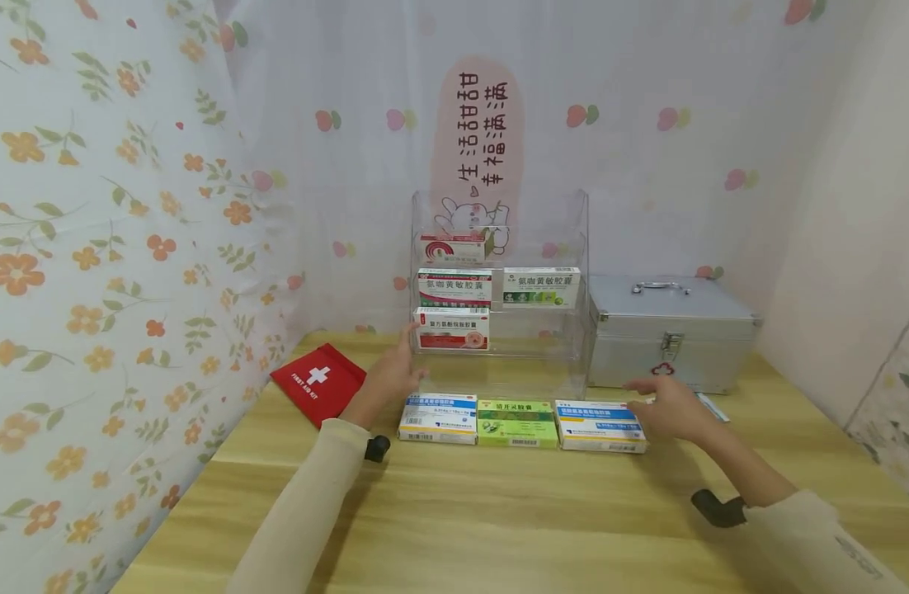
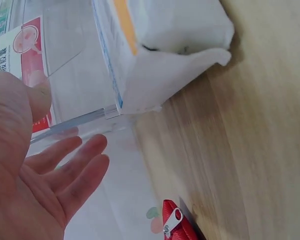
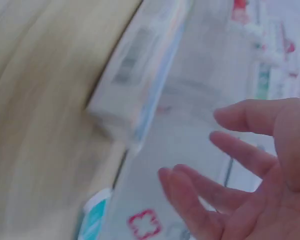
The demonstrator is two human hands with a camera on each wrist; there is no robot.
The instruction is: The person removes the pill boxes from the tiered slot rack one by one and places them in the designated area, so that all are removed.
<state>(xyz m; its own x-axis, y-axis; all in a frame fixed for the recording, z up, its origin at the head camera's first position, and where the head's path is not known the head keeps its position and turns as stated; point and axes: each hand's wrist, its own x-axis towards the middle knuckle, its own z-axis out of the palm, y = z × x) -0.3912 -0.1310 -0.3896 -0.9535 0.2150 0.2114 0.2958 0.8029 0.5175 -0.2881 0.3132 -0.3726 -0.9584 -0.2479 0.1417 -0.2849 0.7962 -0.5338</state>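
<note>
A clear tiered display stand [image 1: 536, 375] holds medicine boxes. My left hand [image 1: 390, 375] is at its left edge, beside a red-and-white medicine box [image 1: 452, 330]. In the left wrist view the thumb lies over that box's red end, while loosely bent fingers [image 2: 85, 175] are outside the clear side wall. A row at the stand's foot has a blue-and-white box [image 1: 438, 419], a green box [image 1: 517, 423] and another blue-and-white box [image 1: 601, 426]. My right hand [image 1: 670, 406] is by the right end of this row, fingers spread and holding nothing.
Higher tiers carry a red-and-green box [image 1: 454, 289], a white-and-green box [image 1: 541, 287] and a red-and-white box [image 1: 452, 248]. A silver case [image 1: 670, 330] stands right of the stand, a small teal-and-white item [image 1: 713, 407] before it. A red first aid pouch [image 1: 319, 381] lies left.
</note>
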